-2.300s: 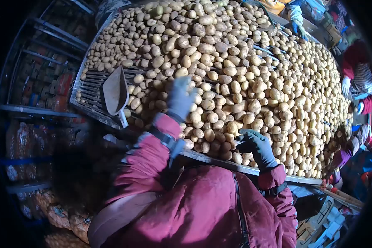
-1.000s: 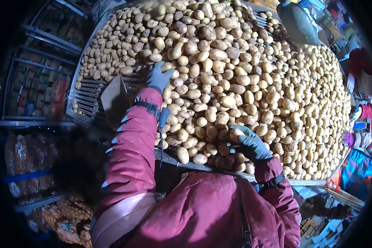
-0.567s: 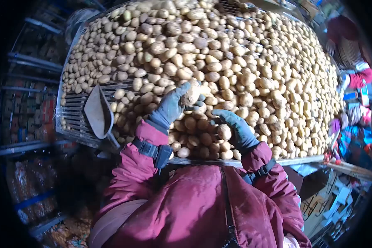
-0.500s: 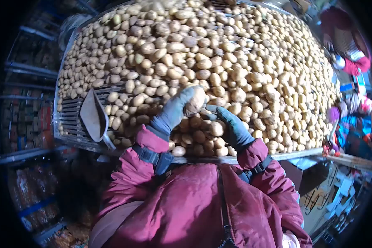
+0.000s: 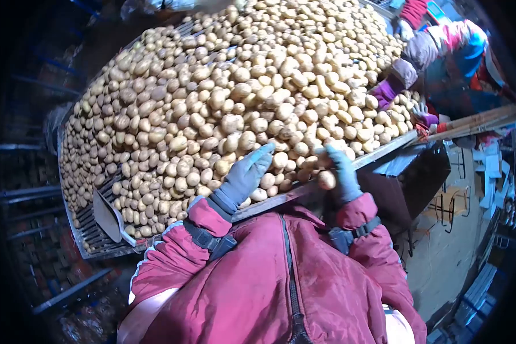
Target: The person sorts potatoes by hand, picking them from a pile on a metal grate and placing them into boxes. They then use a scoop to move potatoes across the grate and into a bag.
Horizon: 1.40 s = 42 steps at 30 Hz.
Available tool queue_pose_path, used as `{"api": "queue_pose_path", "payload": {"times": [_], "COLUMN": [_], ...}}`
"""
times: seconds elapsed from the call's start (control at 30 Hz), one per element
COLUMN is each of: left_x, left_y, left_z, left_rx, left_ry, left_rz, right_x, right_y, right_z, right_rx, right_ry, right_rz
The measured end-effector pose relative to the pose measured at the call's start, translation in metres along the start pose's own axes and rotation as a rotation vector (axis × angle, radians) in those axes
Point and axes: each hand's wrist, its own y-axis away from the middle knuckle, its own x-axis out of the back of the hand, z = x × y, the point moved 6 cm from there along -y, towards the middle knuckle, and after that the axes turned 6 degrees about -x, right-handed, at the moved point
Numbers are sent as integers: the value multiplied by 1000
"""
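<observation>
Many potatoes [image 5: 212, 97] lie heaped on a slatted table. My left hand [image 5: 246, 175], in a grey-blue glove, rests at the near side of the heap, its fingers stretched out against potatoes and nothing gripped. At the table's front edge, my right hand [image 5: 341, 172], gloved alike, has a potato [image 5: 327, 180] against its palm side; the fingers curve over it. A metal scoop [image 5: 108, 217] lies on the slats [image 5: 94, 238] at the near left corner.
The wooden front rim [image 5: 275, 202] runs in front of my body. At the right, a co-worker's purple-gloved hands [image 5: 387, 92] reach into the potatoes. Beyond the rim at the right are a dark box [image 5: 413, 186] and wire hooks [image 5: 450, 209].
The view has turned and shifted right along the table. My left hand has let go of the large potato it held. My right hand has moved to the front rim.
</observation>
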Motion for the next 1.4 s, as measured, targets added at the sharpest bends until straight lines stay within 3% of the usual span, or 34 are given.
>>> {"api": "queue_pose_path", "payload": {"times": [0.07, 0.13, 0.2, 0.27, 0.33, 0.4, 0.43, 0.47, 0.5, 0.53, 0.57, 0.63, 0.7, 0.77, 0.8, 0.83, 0.87, 0.9, 0.93, 1.0, 1.03, 1.07, 1.1, 1.17, 1.23, 1.3, 1.33, 1.4], "left_x": [-4, 0, 11, 21, 27, 26, 18, 9, -5, -18, -28, -55, -62, -57, -54, -50, -45, -40, -37, -29, -24, -21, -13, 7, 38, 73, 92, 128], "left_y": [-3, -6, -14, -29, -49, -75, -90, -103, -119, -134, -143, -153, -154, -146, -140, -133, -124, -110, -95, -68, -52, -31, -25, -16, 7, 13, 8, -26], "left_z": [-13, -30, -47, -59, -58, -50, -55, -48, -29, -17, -30, -64, -75, -65, -60, -61, -64, -73, -82, -71, -81, -125, -105, -55, -95, -112, -100, -97], "left_rx": [77, 130, 161, 168, 170, 73, 90, 96, 31, -36, -33, -209, -176, -215, -204, -93, 21, -19, -62, 6, 128, 373, 382, 217, 232, 293, 216, 268], "left_ry": [27, 15, -24, -86, -166, -318, -236, -244, -408, -569, -574, -966, -1021, -1071, -1082, -1098, -1110, -1044, -978, -724, -485, -228, -236, -615, -572, -330, -385, -569], "left_rz": [-2, 23, 65, 121, 175, 256, 248, 248, 183, 117, 120, 31, 45, 128, 135, 83, 32, 40, 50, 132, 148, 118, 138, 285, 344, 412, 467, 531], "right_x": [52, 147, 230, 347, 391, 485, 487, 495, 497, 504, 498, 461, 393, 301, 251, 240, 194, 163, 146, 103, 78, 56, 39, 12, -15, -36, -46, -65], "right_y": [20, 23, 32, 18, 49, 49, 52, 66, 76, 74, 67, 49, 28, 9, 3, -22, -35, -31, -44, -54, -53, -52, -56, -57, -49, -44, -42, -39], "right_z": [-26, -15, -19, 21, -4, 9, 1, -16, -27, -29, -26, -24, -32, -53, -67, -34, -17, -45, -29, -24, -23, -23, -16, -7, -9, -3, -4, -4], "right_rx": [-253, -125, -1, 73, 140, 99, 93, 46, -1, -10, 4, 45, 122, 399, 513, 51, -175, 197, -91, -200, -256, -312, -282, -210, -258, -315, -301, -374], "right_ry": [-412, -387, -339, -500, -345, -258, -263, -153, -39, 12, 43, 87, 247, 612, 637, 90, -597, 132, -121, -11, -42, -72, 2, 71, 130, 143, 155, 161], "right_rz": [106, 220, 209, 351, 566, 501, 494, 664, 832, 869, 812, 644, 445, 239, 198, 152, -144, 55, -33, -119, -187, -256, -296, -378, -445, -451, -472, -494]}}
